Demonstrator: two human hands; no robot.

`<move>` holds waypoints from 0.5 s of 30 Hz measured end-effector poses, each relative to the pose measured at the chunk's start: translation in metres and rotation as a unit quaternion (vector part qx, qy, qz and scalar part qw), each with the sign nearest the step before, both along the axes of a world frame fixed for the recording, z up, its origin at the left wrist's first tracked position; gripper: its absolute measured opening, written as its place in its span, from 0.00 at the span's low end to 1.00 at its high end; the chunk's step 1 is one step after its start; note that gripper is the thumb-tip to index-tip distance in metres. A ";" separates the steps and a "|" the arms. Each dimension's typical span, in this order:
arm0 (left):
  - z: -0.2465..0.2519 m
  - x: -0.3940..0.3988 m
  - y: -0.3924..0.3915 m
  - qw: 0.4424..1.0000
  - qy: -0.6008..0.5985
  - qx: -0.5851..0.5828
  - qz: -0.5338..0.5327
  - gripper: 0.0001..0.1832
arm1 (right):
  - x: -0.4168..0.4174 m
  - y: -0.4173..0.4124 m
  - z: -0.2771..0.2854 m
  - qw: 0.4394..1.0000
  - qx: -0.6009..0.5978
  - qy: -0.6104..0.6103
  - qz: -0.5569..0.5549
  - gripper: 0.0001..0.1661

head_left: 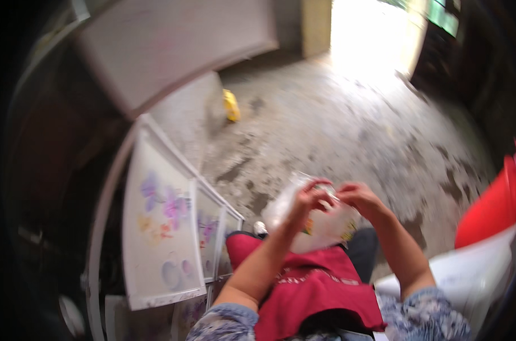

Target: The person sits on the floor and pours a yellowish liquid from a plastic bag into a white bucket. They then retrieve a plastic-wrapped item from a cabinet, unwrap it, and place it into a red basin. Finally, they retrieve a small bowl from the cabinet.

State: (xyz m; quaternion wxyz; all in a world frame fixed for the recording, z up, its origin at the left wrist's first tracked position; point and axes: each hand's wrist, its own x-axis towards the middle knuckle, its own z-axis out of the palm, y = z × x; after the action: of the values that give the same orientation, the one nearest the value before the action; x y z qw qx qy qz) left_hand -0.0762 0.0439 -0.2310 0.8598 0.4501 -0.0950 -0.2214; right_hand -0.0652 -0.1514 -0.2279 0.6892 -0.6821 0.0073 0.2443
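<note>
My left hand (315, 198) and my right hand (358, 197) meet in front of me, fingers curled at the gathered top of a whitish plastic bag (320, 234). The bag bears yellow, green and orange print and lies against the lap of my red apron (313, 277). Clear film shows beside the left fingers. Both hands pinch the bag's upper edge close together; blur hides the exact fingertip contact.
Framed panels with painted purple flowers (168, 213) stand at the left, below a large pale board (181, 51). A yellow object (231, 105) lies on the stained concrete floor (347, 128). Red (490, 209) and white (475, 264) plastic items are at right; a bright doorway (369, 38) is beyond.
</note>
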 end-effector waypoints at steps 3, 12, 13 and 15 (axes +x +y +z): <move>0.018 0.001 0.008 0.983 0.005 0.142 -0.114 0.34 | -0.008 0.009 0.022 0.987 -0.122 -0.037 0.095 0.11; -0.007 -0.012 0.015 0.995 -0.086 -0.056 0.009 0.15 | 0.009 -0.016 0.005 0.995 0.047 0.052 -0.071 0.16; -0.017 -0.008 0.020 0.991 -0.031 -0.126 0.015 0.14 | 0.009 -0.010 0.004 0.995 0.052 0.053 -0.072 0.16; -0.023 -0.006 0.025 0.981 0.060 -0.185 0.009 0.14 | 0.003 -0.004 0.012 0.996 -0.080 -0.034 -0.015 0.09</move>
State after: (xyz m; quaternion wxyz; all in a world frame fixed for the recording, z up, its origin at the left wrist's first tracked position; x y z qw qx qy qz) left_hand -0.0820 0.0691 -0.2540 0.9345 0.2699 -0.0784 -0.2186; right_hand -0.0621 -0.1550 -0.2161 0.6358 -0.7429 0.0136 0.2090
